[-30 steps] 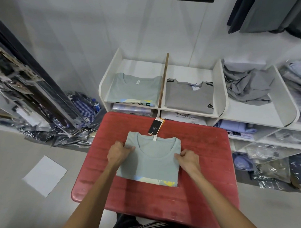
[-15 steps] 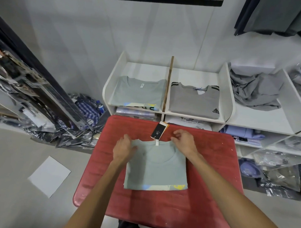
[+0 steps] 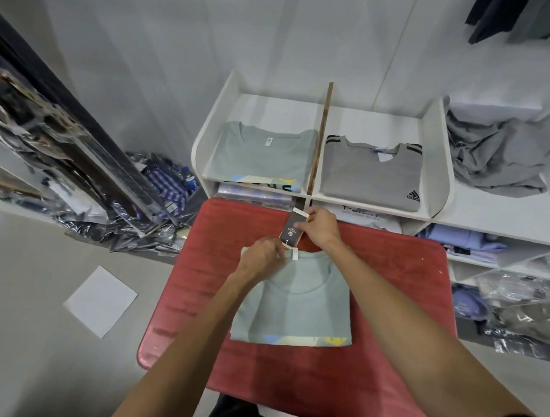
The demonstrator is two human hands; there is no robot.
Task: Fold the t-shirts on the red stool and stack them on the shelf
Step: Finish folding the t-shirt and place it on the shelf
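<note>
A pale green folded t-shirt [image 3: 298,309] lies flat on the red stool [image 3: 397,321], collar towards the shelf. A black hang tag [image 3: 293,229] sticks out past the collar. My right hand [image 3: 321,228] holds the tag from its right side. My left hand [image 3: 262,254] pinches the shirt at the left of the collar, just below the tag. On the white shelf [image 3: 437,170] behind the stool lie a folded green t-shirt [image 3: 263,158] in the left compartment and a folded grey t-shirt [image 3: 371,177] in the middle one.
A crumpled grey garment [image 3: 494,153] sits in the right shelf compartment. Lower shelves hold bagged clothes [image 3: 513,297]. Plastic-wrapped shirts [image 3: 143,203] pile on the floor at the left beside a leaning dark rack. A white sheet of paper [image 3: 100,300] lies on the floor.
Both hands moved from the sides of the folded shirt up to its collar. My right hand took hold of the hang tag; my left hand came to the collar's left.
</note>
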